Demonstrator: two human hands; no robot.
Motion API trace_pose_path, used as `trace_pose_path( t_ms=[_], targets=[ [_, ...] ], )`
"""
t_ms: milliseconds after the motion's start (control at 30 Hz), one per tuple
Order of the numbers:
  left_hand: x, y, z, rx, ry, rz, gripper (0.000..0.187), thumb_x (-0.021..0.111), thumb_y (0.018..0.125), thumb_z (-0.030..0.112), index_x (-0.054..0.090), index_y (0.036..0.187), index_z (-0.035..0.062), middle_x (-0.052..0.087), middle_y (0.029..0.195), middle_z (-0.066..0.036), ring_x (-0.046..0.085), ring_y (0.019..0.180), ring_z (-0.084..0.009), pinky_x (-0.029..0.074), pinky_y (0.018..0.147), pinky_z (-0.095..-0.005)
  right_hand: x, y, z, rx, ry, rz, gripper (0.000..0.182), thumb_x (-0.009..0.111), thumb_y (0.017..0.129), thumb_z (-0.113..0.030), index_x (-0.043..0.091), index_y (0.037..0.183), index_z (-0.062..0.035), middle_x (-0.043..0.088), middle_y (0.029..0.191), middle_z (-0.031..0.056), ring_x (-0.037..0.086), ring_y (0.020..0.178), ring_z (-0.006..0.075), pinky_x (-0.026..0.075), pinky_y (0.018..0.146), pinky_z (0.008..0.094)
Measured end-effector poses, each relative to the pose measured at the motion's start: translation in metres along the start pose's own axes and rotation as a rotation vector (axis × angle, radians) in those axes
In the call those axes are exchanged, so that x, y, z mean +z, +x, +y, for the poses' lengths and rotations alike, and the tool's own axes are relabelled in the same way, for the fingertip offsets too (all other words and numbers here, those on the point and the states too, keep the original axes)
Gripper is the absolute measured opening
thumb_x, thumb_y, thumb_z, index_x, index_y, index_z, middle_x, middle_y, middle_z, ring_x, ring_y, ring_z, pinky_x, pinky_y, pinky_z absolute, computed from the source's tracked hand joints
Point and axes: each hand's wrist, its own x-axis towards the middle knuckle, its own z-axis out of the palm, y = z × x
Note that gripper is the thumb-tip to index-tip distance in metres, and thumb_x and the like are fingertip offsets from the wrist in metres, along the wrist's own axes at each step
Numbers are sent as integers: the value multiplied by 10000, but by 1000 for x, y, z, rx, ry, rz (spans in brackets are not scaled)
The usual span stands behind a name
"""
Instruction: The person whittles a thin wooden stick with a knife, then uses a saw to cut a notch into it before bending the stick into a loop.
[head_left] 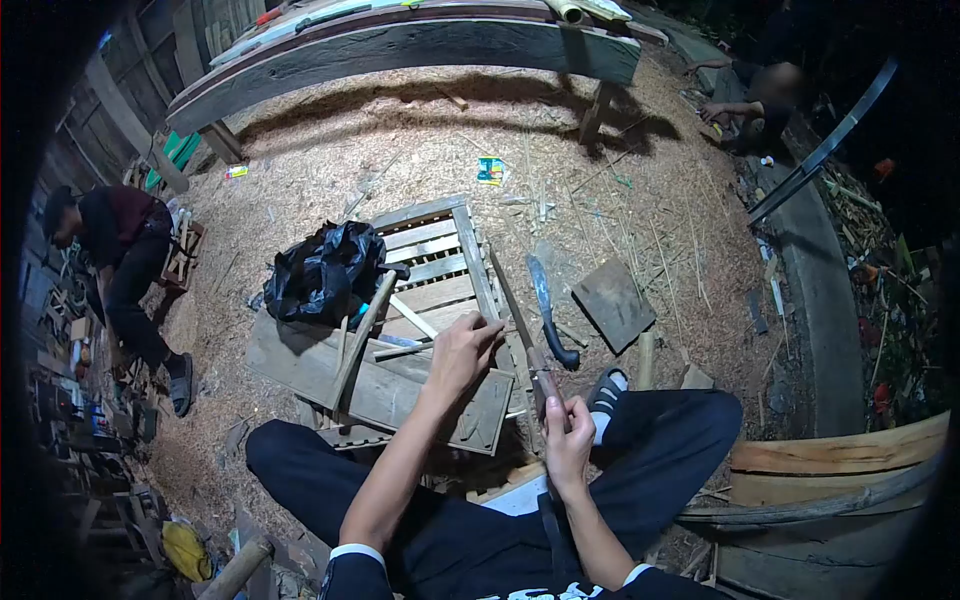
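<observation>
My right hand (568,440) is closed around the brown handle of a long knife (543,378). Its narrow blade points forward, away from me. Just left of the knife, my left hand (465,350) hovers over a low slatted wooden stand (430,268) with fingers pinched; what is between them, if anything, is too small to make out. Under that hand a loose board (380,385) lies across the stand. A hammer (368,335) with a wooden handle leans on it, beside thin wooden strips and a black plastic bag (325,275).
A machete (543,305) with a black handle and a square board (614,305) lie on the shavings-covered ground. A long wooden bench (410,50) spans the back. One person (120,260) bends at left; another (765,95) crouches at upper right. Planks (830,455) are at lower right.
</observation>
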Motion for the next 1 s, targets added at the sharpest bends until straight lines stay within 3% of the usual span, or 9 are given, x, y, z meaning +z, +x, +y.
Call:
trace_pose_path(
  t_ms=[500,567,633,733,800,833,900,933,1000],
  targets=[
    [4,9,7,-36,-65,-26,202,747,909,158,795,1100,113,685,1015,-128,713,859,-365,573,741,-466,10,2,9,12,-10,26,445,660,1053,-351,480,787,-43,435,639,5,406,597,105,323,537,352],
    [4,9,7,-67,-72,-40,204,749,905,158,799,1098,112,693,1013,-120,717,858,-359,574,741,-464,10,3,18,-92,-83,-11,410,626,1082,-322,435,804,-89,484,613,-18,455,517,53,328,469,266],
    [4,10,11,-119,-88,-37,176,750,906,173,802,1060,105,704,1004,-106,722,870,-345,576,740,-451,12,3,2,-84,-116,-12,392,620,1082,-311,448,817,-80,479,601,-20,448,502,58,313,461,271],
    [2,12,15,-135,-94,-19,161,765,903,159,806,1039,83,697,970,-116,727,859,-342,567,730,-430,19,5,-18,-24,-56,-5,286,599,1085,-265,608,1013,12,631,732,67,551,580,116,433,526,301],
    [2,15,17,-160,-102,-16,154,767,905,169,804,1025,80,704,980,-109,729,866,-342,567,732,-430,30,7,-23,-385,-229,94,403,592,1075,-252,632,1316,69,737,1158,277,740,1078,269,563,864,386],
    [3,13,18,-187,-107,-19,150,768,907,179,803,1010,77,710,991,-102,731,872,-342,566,735,-430,27,3,-25,-378,-233,94,403,592,1075,-252,632,1316,69,737,1158,277,740,1078,269,563,864,386],
    [12,11,10,-173,-117,-7,146,766,910,181,797,1006,76,716,1011,-93,730,877,-346,566,734,-433,14,-6,-34,-78,-120,-177,495,574,1075,-195,524,1496,61,606,1428,331,652,1301,310,533,1013,387],
    [11,13,8,-151,-121,13,142,764,913,182,791,1002,75,721,1031,-84,729,882,-351,567,734,-435,7,-12,-36,-203,-189,-153,469,561,1077,-167,538,1481,69,644,1397,300,676,1267,297,534,1005,377],
    [8,12,11,-149,-111,-19,144,761,917,188,784,1002,74,721,1034,-80,726,885,-355,567,734,-438,3,-20,-32,-166,-176,-123,463,553,1082,-166,542,1479,73,674,1365,273,657,1273,250,513,1034,361]
  ],
)
